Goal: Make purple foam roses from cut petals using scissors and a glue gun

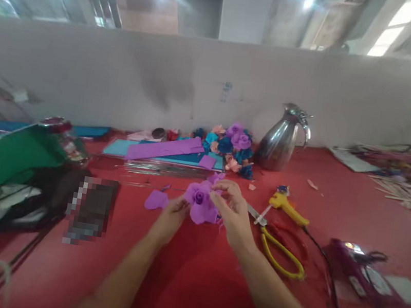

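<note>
A purple paper flower with a tightly rolled centre is held up above the red table, between both hands. My left hand is closed on its left side, thumb and fingers pinching near the base. On the other side, my right hand has its thumb and curved fingers closed at the edge of a petal. A loose purple petal lies just left of my left hand. More purple paper pieces show partly behind the flower. The underside of the flower is hidden.
Purple paper strips lie on blue sheets at the back, beside a heap of finished paper flowers. A steel jug stands behind. To the right are yellow-handled scissors, a yellow glue gun and its cable.
</note>
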The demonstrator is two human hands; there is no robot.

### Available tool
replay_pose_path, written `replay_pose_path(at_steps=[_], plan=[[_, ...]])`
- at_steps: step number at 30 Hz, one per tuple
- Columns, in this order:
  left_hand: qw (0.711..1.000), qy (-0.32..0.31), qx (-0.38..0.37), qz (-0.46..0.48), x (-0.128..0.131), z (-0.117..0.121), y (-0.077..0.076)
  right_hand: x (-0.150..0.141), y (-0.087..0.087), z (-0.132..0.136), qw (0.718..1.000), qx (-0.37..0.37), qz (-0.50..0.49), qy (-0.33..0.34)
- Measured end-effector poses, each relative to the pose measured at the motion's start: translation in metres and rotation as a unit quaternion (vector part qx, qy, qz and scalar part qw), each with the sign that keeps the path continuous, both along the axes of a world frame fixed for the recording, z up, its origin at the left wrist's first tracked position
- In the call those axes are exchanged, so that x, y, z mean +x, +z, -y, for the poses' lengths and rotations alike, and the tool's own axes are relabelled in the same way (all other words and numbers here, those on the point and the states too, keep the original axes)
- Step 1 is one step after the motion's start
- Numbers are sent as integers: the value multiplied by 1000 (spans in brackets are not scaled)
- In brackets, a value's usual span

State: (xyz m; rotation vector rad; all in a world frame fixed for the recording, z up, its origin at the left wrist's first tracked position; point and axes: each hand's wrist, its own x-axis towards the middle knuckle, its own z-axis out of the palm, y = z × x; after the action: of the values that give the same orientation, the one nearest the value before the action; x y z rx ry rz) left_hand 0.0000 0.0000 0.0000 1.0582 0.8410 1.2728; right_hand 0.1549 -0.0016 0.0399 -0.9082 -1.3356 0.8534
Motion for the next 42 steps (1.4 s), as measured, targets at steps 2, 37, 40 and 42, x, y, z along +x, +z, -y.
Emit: replay_pose_path(at_steps=[2, 37, 40, 42], plan=[[1000, -1, -3, -1, 2, 1, 0, -1, -6, -3, 1000, 2, 12, -8], [998, 26, -40, 34, -2, 1, -1, -6, -1, -7, 936, -220, -267, 64], [993, 78, -57, 68, -2, -2, 0, -7, -1, -5, 936, -235, -256, 58], [989, 97, -59, 90, -1, -3, 2, -7, -2, -5, 936, -240, -251, 56]])
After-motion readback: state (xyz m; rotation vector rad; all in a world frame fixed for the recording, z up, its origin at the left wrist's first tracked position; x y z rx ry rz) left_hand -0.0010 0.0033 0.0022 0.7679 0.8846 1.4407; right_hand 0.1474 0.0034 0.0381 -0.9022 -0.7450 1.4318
